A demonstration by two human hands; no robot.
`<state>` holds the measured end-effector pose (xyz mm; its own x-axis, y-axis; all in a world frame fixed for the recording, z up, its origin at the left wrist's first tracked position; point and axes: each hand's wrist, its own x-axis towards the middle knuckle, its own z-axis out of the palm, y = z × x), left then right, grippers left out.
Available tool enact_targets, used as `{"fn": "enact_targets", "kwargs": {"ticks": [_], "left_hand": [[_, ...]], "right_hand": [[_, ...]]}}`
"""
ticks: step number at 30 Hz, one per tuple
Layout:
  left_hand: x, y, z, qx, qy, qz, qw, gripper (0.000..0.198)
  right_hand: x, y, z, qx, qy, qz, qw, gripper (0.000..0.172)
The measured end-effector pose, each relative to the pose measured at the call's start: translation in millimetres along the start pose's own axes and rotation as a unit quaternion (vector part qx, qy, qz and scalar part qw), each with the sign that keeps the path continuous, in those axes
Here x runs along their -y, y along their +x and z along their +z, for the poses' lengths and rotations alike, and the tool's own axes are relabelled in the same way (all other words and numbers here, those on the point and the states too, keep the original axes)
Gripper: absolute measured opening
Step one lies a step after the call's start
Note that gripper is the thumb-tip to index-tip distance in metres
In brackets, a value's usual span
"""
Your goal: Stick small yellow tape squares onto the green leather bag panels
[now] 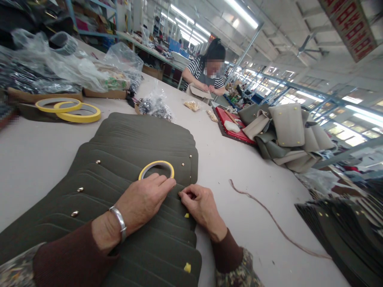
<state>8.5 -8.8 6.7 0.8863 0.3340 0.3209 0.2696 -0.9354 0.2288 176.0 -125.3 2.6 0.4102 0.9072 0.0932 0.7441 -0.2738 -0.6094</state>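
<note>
Pale tabletop (245, 163) around the grip. Left hand (140, 203) clamped on a yellow tape roll (155, 163), near rim hidden behind fingers; right hand (201, 202) just beside, fingertips together, contents too small to tell. Beneath both, overlapping olive panels (104, 179), cut off nearest the wearer.

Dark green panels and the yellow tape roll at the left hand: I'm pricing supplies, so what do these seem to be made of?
Dark green panels: matt, smooth leather or imitation leather, judging by the thin, overlapping sheets and soft sheen; the look can't settle which.
Yellow tape roll: probably paper or plastic tape, smooth-sided, in a narrow ring around a pale core, perhaps cardboard.
</note>
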Motion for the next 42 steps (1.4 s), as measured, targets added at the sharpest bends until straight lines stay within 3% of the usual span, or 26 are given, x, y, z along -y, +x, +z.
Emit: {"fn": "enact_targets", "kwargs": {"ticks": [3,7,10,14,23,26,29,32,34,38,42], "left_hand": [[5,-3,2.0,-0.07,-0.036,0.013,0.997,0.022],[5,-4,2.8,-0.129,-0.053,0.036,0.99,0.027],[2,-4,1.5,-0.112,-0.045,0.031,0.992,0.036],[0,-4,0.6,-0.095,-0.042,0.029,0.994,0.036],[-1,-4,0.4,-0.064,-0.072,0.037,0.995,0.02],[0,-3,-1.5,-0.044,-0.072,0.028,0.996,0.022],[-4,-4,-3.1,-0.06,-0.074,0.027,0.995,0.023],[-9,-5,-3.3,-0.091,-0.086,0.043,0.991,0.024],[-9,-3,-2.8,-0.088,-0.074,0.038,0.993,0.023],[1,3,-2.5,-0.023,0.027,-0.019,0.999,0.016],[6,6,-5.1,0.051,0.069,-0.032,0.996,0.018]], "right_hand": [[0,-2,-7,0.067,0.032,0.008,0.997,0.016],[4,-3,-9,-0.011,0.092,-0.038,0.995,0.012],[11,-4,-8,-0.07,0.141,-0.108,0.982,0.016],[19,-4,-3,-0.076,0.132,-0.192,0.97,0.018],[15,-5,8,-0.135,0.036,-0.229,0.963,0.016],[18,-7,9,-0.142,0.036,-0.197,0.969,0.015],[25,-5,9,-0.113,0.142,-0.086,0.98,0.012],[25,2,7,-0.07,0.304,0.074,0.947,0.01],[17,7,5,-0.064,0.359,0.138,0.921,0.016],[-1,12,2,-0.062,0.349,0.145,0.924,0.023],[-7,12,0,-0.017,0.324,0.161,0.932,0.023]]}}
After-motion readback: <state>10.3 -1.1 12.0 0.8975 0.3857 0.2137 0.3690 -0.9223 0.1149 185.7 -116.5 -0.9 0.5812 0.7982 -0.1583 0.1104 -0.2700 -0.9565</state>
